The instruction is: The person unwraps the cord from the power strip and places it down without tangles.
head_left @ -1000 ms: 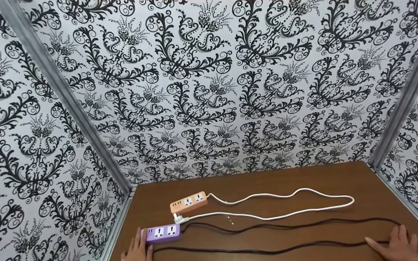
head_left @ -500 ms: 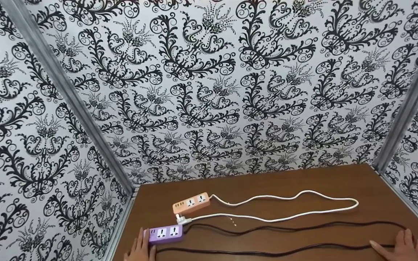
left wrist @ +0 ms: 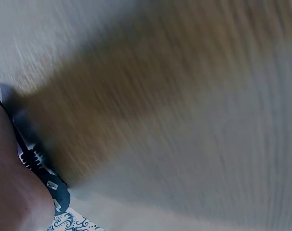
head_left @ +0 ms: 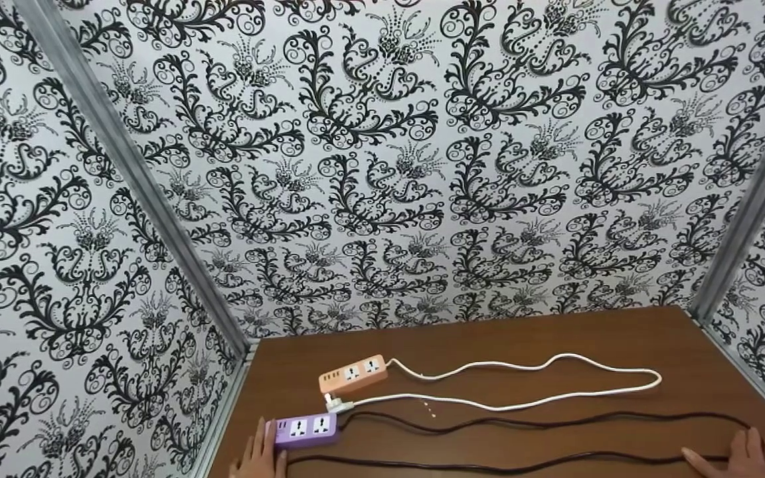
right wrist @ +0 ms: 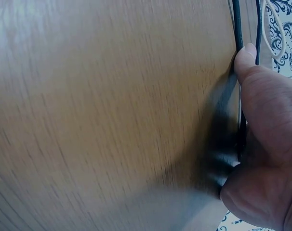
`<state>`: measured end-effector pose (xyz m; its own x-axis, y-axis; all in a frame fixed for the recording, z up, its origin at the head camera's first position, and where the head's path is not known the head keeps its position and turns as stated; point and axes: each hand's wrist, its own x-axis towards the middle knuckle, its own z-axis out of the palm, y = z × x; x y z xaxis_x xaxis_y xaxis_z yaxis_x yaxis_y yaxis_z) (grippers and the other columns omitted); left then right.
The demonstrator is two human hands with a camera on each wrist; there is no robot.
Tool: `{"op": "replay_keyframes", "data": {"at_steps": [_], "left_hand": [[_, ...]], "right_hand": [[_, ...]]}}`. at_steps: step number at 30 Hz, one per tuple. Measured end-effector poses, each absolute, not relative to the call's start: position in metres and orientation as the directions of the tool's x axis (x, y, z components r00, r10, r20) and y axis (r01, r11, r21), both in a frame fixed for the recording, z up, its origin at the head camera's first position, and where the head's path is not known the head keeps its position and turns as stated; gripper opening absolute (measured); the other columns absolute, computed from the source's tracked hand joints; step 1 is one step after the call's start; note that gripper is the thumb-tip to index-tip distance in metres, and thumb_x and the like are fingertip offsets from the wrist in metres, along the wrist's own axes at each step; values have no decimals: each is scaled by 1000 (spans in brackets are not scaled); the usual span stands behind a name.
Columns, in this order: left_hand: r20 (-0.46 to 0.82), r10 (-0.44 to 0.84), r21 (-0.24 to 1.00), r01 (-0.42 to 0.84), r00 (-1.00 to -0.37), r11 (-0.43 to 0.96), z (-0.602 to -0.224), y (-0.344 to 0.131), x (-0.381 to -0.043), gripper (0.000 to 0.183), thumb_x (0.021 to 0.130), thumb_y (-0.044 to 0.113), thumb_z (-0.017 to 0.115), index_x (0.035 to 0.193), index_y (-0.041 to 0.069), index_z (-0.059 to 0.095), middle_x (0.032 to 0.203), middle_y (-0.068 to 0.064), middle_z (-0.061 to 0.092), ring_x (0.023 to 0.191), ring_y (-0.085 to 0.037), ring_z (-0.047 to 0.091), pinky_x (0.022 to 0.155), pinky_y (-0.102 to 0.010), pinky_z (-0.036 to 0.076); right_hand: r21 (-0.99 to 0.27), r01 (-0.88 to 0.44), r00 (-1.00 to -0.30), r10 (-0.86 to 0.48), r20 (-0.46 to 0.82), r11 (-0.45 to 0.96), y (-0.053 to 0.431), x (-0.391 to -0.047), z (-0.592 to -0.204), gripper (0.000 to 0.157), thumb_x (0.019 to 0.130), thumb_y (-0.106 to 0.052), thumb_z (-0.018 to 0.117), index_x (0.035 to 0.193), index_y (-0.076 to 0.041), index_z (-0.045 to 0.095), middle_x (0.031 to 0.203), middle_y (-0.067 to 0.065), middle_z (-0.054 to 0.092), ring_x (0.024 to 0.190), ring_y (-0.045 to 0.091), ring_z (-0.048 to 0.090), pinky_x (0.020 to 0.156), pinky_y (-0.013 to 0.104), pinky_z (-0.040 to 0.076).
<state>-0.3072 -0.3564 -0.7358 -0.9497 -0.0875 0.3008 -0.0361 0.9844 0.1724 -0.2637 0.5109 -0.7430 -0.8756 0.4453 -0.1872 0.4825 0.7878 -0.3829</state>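
Note:
A purple power strip lies at the front left of the brown table. My left hand rests at its left end, fingers extended, the fingertips right at the strip. Beside that hand, in the left wrist view, a black plug shows past the palm. The strip's black cord runs to the right and loops back. At the loop's right end my right hand rests on the cord with fingers spread. In the right wrist view the thumb touches the black cord, and the other fingers are mostly hidden.
Behind the purple strip lies an orange power strip. Its white cord makes a long loop, and the white plug sits between the two strips. Patterned walls with grey metal posts enclose the table.
The head view has shifted slightly, so everything sits a little lower and further right. Both hands, the strips and the cords keep their places on the table.

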Motion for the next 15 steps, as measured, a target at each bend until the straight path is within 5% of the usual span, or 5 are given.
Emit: {"op": "replay_keyframes", "data": {"at_steps": [6,15], "left_hand": [[357,-94,182,-29,-929,983,-741,-357,-305,67,99,34,66,158,19,38,165,-18,44,137,-47,60,97,-78,47],[373,-80,181,-12,-924,983,-736,-353,-302,66,99,33,65,158,18,39,165,-19,45,137,-47,60,97,-78,47]], "right_hand": [[-390,473,-881,428,-201,790,511,-264,-742,147,78,-91,63,154,25,12,164,45,-7,150,70,-9,120,84,-7],[-397,427,-899,427,-95,812,506,-256,-744,139,83,-86,63,152,24,17,162,46,2,148,69,-2,118,86,-3]]}}
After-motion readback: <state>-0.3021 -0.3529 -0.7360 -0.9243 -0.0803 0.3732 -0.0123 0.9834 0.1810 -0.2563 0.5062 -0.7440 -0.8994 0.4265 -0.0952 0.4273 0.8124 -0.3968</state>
